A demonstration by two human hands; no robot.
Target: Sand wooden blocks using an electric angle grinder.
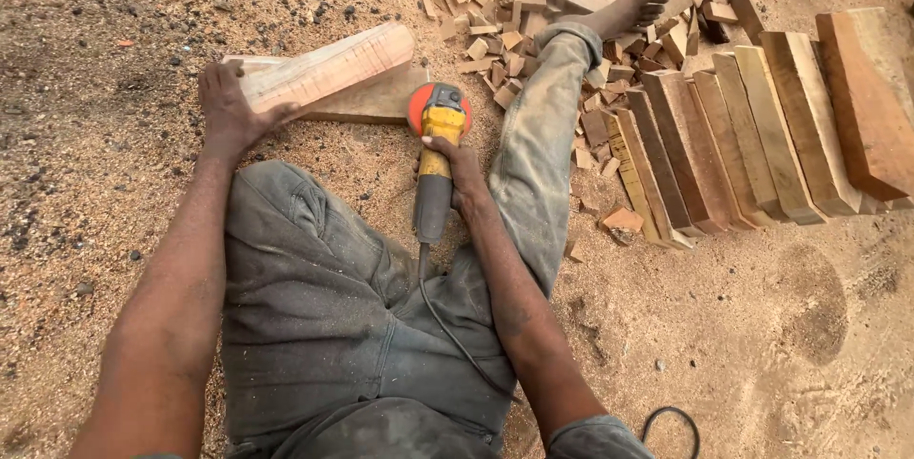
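I sit on sawdust-covered ground in dusty grey trousers. My left hand [231, 109] grips the near end of a pale wooden block [328, 67], tilted over a flat wooden board [376, 102] lying beneath it. My right hand [461, 170] is closed around the body of a yellow angle grinder [436, 159] with an orange disc guard [417, 107]. The grinder's disc sits just to the right of the block and board, close to their end. Its black cord [455, 330] runs back over my lap.
A row of cut wooden planks [752, 130] leans on edge at the right. Small wood offcuts [509, 21] are scattered beyond my outstretched right leg and bare foot [624, 11]. Sawdust ground [762, 326] surrounds everything; dark pebbles lie at upper left.
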